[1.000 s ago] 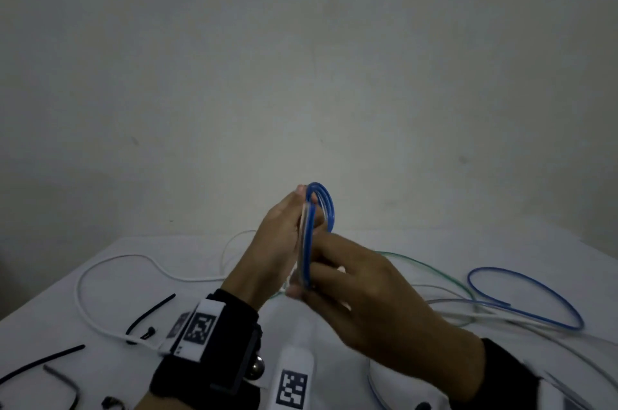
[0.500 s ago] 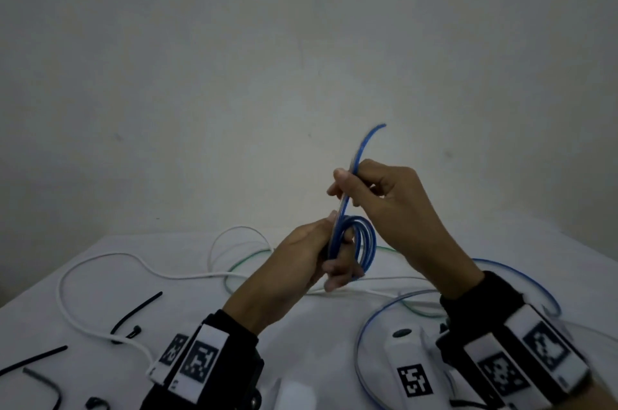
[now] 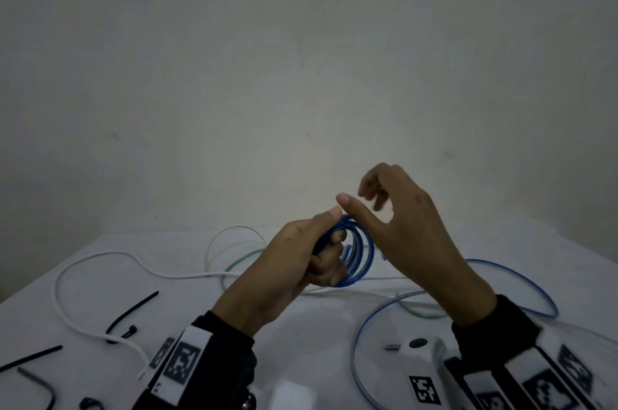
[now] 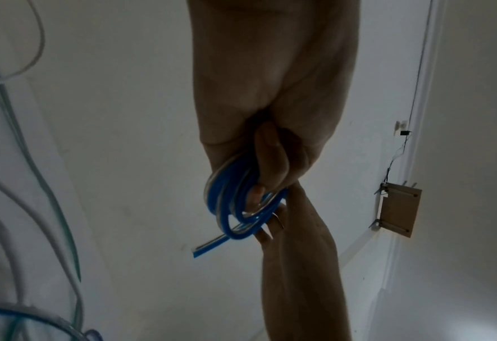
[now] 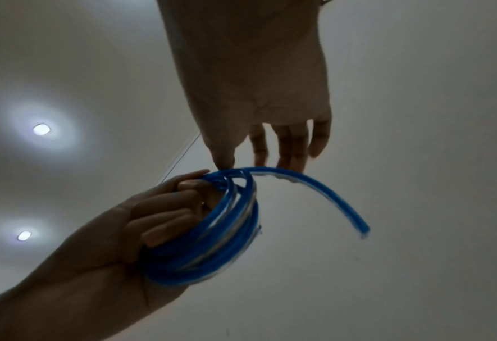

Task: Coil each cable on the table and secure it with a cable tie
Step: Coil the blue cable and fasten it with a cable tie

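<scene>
My left hand (image 3: 334, 225) grips a small coil of blue cable (image 3: 359, 252) above the table, fingers curled through its loops. The right hand (image 3: 357, 199) hovers just right of it, fingers relaxed and holding nothing, thumb stretched toward the coil's top. In the right wrist view the right hand (image 5: 241, 161) has straight fingers just above the coil (image 5: 212, 230), whose free end (image 5: 343, 207) curves out loose. In the left wrist view my left hand (image 4: 258, 180) holds the coil (image 4: 229, 207), and a short end (image 4: 209, 244) sticks out.
On the white table (image 3: 301, 342) lie a white cable (image 3: 100, 255), a green cable (image 3: 240, 262) and another blue cable (image 3: 521, 279) in loose loops. Black cable ties (image 3: 133, 309) (image 3: 30, 357) lie at the front left. A wall stands behind.
The right hand, which pinched the blue cable's free end and held it raised, has laid it on the coil and let go. Its fingers have spread. The left hand keeps its hold.
</scene>
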